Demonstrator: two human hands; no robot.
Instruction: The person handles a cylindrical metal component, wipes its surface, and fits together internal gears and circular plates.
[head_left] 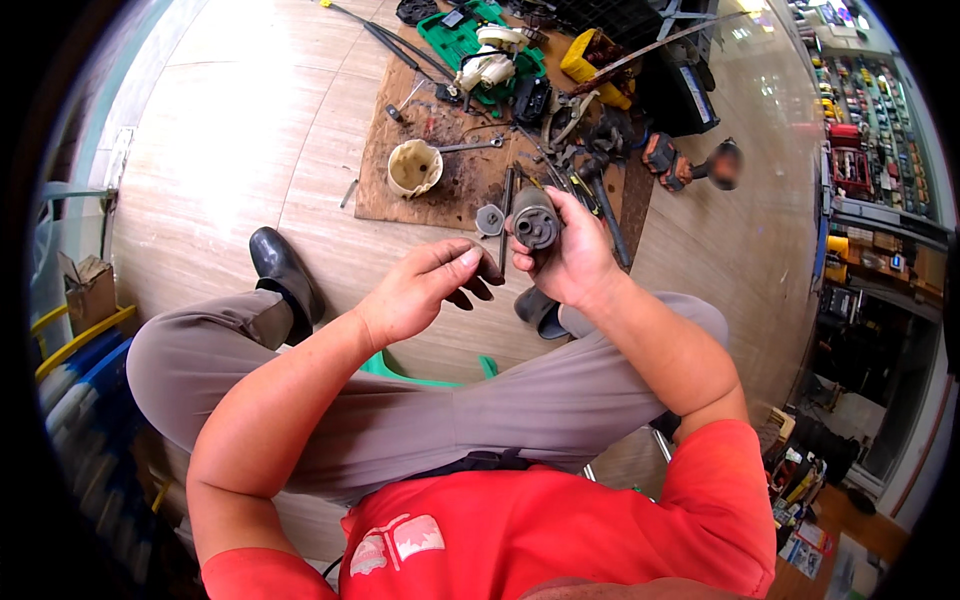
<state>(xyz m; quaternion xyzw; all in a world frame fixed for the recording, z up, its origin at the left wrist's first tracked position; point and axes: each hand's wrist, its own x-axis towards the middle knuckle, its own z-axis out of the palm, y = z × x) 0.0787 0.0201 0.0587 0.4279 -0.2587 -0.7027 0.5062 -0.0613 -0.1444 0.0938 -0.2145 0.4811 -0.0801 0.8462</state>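
My right hand [575,255] is closed round a dark grey cylindrical motor-like part [538,224], its round end with holes turned up toward me. Just to its left, my left hand [430,283] has its fingers bent but apart, with dark grimy tips and nothing visible in them. Beyond the hands lies a stained wooden board [400,125]. On its near edge, close to the held part, sits a small grey hexagonal piece [489,220]. A cream-coloured cup [414,168] stands on the board, with a wrench [472,146] beside it.
Farther back are a green plastic case [440,38], a white plastic assembly [488,65] and a yellow container [590,62]. A hammer [606,210] and several tools crowd the board's right side. An orange-and-black power tool [668,162] lies beyond the edge. Stocked shelves [870,130] line the right.
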